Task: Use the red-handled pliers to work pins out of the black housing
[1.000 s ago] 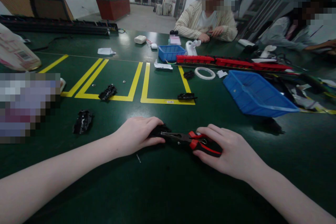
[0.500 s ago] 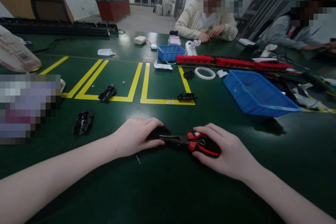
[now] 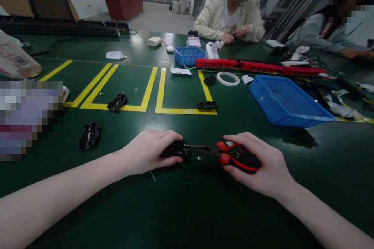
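Note:
My left hand point(image 3: 154, 149) is closed around a black plastic part point(image 3: 173, 149), which the fingers partly cover. My right hand point(image 3: 263, 163) grips red-and-black long-nose pliers point(image 3: 223, 155) by their handles. The jaws point left and their tips reach the right end of the black part; whether they pinch anything is too dark to tell. A tiny white bit point(image 3: 199, 158) lies just below the jaws. Nearer me, a thin pale sliver point(image 3: 153, 176) rests on the table by my left wrist. Another black part point(image 3: 89, 135) lies left of my left hand.
More black parts point(image 3: 117, 102) lie by yellow tape lines point(image 3: 128, 108). A blue bin point(image 3: 289, 101) stands tilted at right, near a tape roll point(image 3: 228, 79) and a red strip point(image 3: 263, 66). Across the green table point(image 3: 187, 210) sits a person point(image 3: 230, 19); another person is at far right.
My right hand has shifted right with the pliers, whose handles are spread a bit wider. The white bit now shows below the jaws. My left hand keeps its hold, nearly still.

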Demonstrator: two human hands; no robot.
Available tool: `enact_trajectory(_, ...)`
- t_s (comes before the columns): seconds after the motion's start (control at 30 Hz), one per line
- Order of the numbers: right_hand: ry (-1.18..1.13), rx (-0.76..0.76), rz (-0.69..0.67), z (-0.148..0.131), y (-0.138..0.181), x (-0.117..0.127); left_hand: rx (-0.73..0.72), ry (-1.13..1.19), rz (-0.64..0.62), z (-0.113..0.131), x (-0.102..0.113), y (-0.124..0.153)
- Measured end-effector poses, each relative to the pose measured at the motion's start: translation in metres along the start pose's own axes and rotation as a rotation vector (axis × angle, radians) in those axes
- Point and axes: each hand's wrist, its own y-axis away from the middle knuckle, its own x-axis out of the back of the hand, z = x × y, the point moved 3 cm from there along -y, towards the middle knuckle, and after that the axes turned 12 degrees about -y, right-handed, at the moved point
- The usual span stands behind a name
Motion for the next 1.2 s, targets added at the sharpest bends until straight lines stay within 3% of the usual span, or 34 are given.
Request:
enact_trajectory(0.23, 0.052, 0.031, 0.021, 0.004, 0.003, 0.001, -0.015, -0.068, 0.039, 0.002, 0.001, 0.000)
enact_trajectory(0.47, 0.228, 0.164, -0.028, 0.002, 0.000, 0.007, -0.041, -0.050, 0.058, 0.002, 0.001, 0.003)
enact_trajectory(0.8, 0.280, 0.173, -0.093, 0.002, 0.001, 0.018, -0.146, 0.005, 0.041, 0.000, -0.001, 0.004)
enact_trajectory(1.2, 0.305, 0.159, -0.195, -0.014, -0.004, 0.022, -0.187, -0.138, 0.059, 0.004, -0.003, 0.005)
